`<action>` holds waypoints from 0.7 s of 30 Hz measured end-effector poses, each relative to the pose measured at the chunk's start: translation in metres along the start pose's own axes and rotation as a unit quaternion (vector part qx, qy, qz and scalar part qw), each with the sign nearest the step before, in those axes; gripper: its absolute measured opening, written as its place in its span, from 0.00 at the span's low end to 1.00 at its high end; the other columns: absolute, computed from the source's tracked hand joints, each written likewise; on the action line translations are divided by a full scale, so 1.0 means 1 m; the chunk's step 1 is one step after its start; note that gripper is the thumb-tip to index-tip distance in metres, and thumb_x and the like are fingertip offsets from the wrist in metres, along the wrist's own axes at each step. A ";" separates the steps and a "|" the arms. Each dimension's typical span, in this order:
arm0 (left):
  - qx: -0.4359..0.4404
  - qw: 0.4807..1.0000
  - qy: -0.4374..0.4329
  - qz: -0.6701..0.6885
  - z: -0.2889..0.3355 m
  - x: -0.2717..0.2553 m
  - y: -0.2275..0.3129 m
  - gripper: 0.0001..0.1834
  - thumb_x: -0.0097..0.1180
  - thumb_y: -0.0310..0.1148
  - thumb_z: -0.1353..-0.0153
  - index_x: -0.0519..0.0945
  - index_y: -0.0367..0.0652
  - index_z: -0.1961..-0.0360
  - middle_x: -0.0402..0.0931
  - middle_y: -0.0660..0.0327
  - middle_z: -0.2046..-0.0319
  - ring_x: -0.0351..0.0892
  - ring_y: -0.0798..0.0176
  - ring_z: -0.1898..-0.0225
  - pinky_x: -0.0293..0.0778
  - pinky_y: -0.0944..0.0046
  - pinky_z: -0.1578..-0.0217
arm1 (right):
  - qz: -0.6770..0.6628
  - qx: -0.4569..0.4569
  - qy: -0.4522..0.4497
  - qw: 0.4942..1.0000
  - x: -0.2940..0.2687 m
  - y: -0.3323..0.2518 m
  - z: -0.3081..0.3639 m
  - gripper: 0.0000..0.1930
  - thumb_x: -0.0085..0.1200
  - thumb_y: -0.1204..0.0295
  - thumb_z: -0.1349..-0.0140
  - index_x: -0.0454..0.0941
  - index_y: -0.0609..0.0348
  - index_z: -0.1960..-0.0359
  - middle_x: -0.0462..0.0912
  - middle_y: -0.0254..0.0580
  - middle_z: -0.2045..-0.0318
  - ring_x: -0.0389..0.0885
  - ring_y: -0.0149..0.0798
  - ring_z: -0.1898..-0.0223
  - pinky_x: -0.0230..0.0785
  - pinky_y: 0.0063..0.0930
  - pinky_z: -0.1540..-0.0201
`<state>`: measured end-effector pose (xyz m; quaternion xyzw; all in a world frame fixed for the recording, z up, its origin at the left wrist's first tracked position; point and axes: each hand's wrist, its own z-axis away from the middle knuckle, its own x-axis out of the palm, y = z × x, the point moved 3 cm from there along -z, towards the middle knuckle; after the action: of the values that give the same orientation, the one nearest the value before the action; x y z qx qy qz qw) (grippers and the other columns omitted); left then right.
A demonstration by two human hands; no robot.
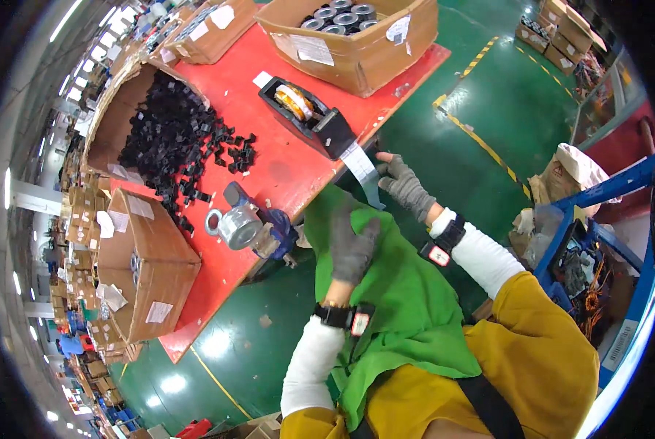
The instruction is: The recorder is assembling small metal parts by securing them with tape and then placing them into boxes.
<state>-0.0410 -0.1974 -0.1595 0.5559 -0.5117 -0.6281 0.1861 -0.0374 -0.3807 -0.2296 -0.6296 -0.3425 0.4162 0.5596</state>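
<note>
My right hand (408,189), in a grey glove with bare fingertips, is beside a pale strip (362,170) hanging over the table edge. Its fingers are spread, and I see nothing held; whether they touch the strip is unclear. The strip comes from a black tape dispenser (309,117) that carries a roll with an orange core. In front of the green apron (408,293) is my gloved left hand (353,245), its fingers smeared by motion. Left of it, a blue bench vise (276,233) is at the table edge, with a round metal part with a ring (238,225) at it.
Small black clips (170,132) spill from a tipped carton (111,128) onto the red table (280,172). An open carton (357,62) of round metal parts stands at the back. Another carton (155,271) stands at the near left. To the right is a blue frame (605,183).
</note>
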 end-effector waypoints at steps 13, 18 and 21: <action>-0.127 0.982 -0.027 0.136 -0.052 0.051 -0.021 0.12 0.56 0.25 0.47 0.77 0.36 0.60 0.77 0.64 0.66 0.72 0.68 0.65 0.69 0.69 0.62 | 0.211 -0.227 0.066 0.948 -0.030 -0.076 0.023 0.16 0.60 0.69 0.53 0.73 0.52 0.61 0.74 0.42 0.60 0.73 0.44 0.58 0.65 0.35 0.53; -0.142 0.970 -0.020 0.197 -0.051 0.052 -0.023 0.12 0.57 0.29 0.44 0.78 0.37 0.59 0.77 0.65 0.65 0.72 0.70 0.65 0.68 0.70 0.60 | 0.290 -0.220 0.000 0.932 -0.018 -0.078 0.009 0.12 0.60 0.63 0.56 0.77 0.51 0.69 0.74 0.44 0.60 0.67 0.50 0.53 0.60 0.43 0.49; -0.098 0.971 0.029 0.214 -0.053 0.051 -0.022 0.11 0.59 0.27 0.48 0.78 0.37 0.62 0.77 0.63 0.72 0.73 0.70 0.71 0.69 0.69 0.66 | 0.302 -0.227 -0.006 0.926 -0.016 -0.090 0.007 0.12 0.62 0.67 0.58 0.76 0.52 0.70 0.74 0.42 0.62 0.69 0.48 0.56 0.62 0.41 0.52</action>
<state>-0.0022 -0.2528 -0.1972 0.4303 -0.5494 -0.6042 0.3848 -0.0478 -0.3795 -0.1389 -0.8107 -0.2243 0.4807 0.2476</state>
